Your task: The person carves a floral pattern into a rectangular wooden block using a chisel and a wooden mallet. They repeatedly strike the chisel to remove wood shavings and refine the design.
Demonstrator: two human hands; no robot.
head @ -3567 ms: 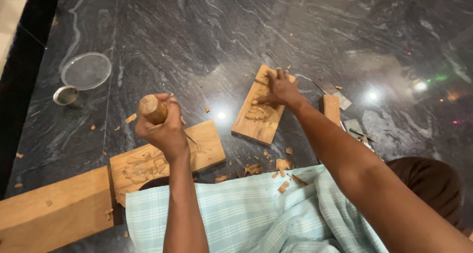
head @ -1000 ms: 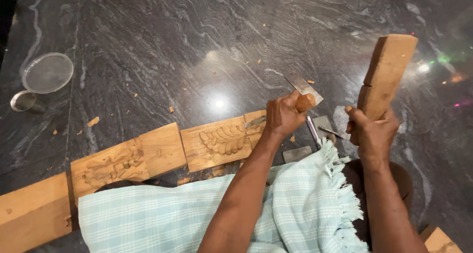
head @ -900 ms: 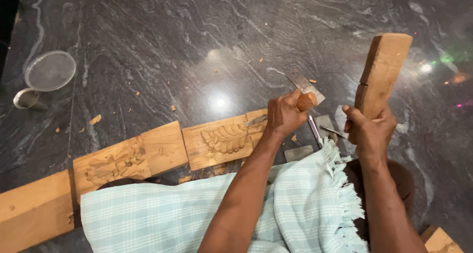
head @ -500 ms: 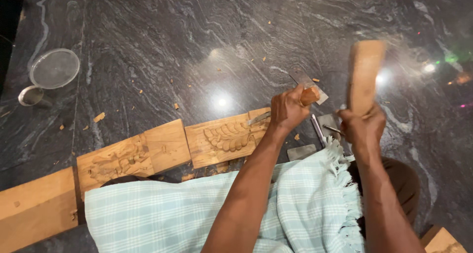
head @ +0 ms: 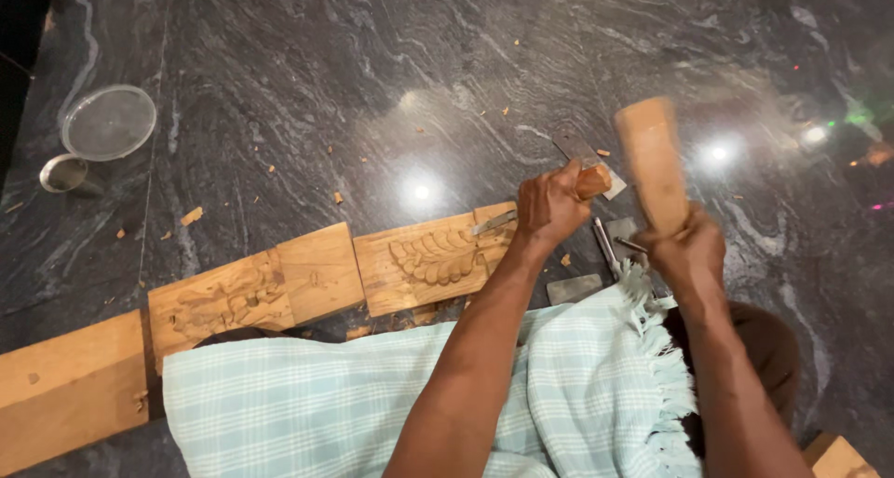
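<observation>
**Chisel on the carved block, mallet raised**

The left hand is closed around the wooden handle of a chisel. Its metal blade points left and lies on the right end of a carved block, just beside a relief of curved, leaf-like ridges. The handle's butt sticks out of the fist to the right.

The right hand is closed around the lower end of a wooden mallet, which stands nearly upright and looks a little blurred. The mallet's face is close to the chisel's butt; whether they touch cannot be told.

The carved block lies on a dark, veined stone floor, near the person's lap. Touching its left end is a second block with a shallower carving on its left half and plain wood on its right. Further left lies a plain plank, just beside the second block.

A pale blue checked cloth with a fringed edge covers the lap and overlaps the near edge of the blocks. Between the two hands, several metal tools lie on the floor, partly hidden by the mallet and the wrist. Wood chips are scattered over the floor. At far left stand a round clear lid and, just beside it, a small metal cup.
</observation>
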